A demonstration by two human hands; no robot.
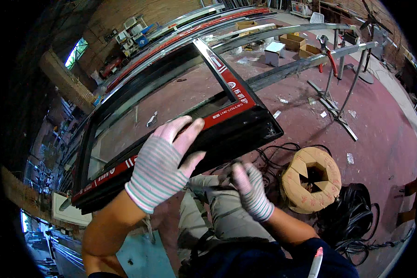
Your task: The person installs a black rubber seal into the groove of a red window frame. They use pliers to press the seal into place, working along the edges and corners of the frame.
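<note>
Black window frame (pixel 222 143), with red printed strips (pixel 243 106) along its upper face, stretches before the person's lap, its near edge toward the body. The left hand (pixel 160 157), in a striped glove, lies over the middle of that edge, fingers on the strip and thumb spread apart against the dark side. The right hand (pixel 255 192), gloved alike, is below the edge, fingers curled in; whether they are clamped on something I cannot tell. Grey trousers (pixel 229 211) show beneath. On the red floor (pixel 384 139), beyond the right hand, sits a tan wrapped ring (pixel 329 178), with a black coil (pixel 350 206) just beside it. Grey metal rails (pixel 301 65) run out past the frame's right side; a red-handled tool (pixel 331 62) hangs near their far end. Farther off are a white box (pixel 273 56), cardboard cartons (pixel 292 42) and long metal profiles (pixel 171 51).
</note>
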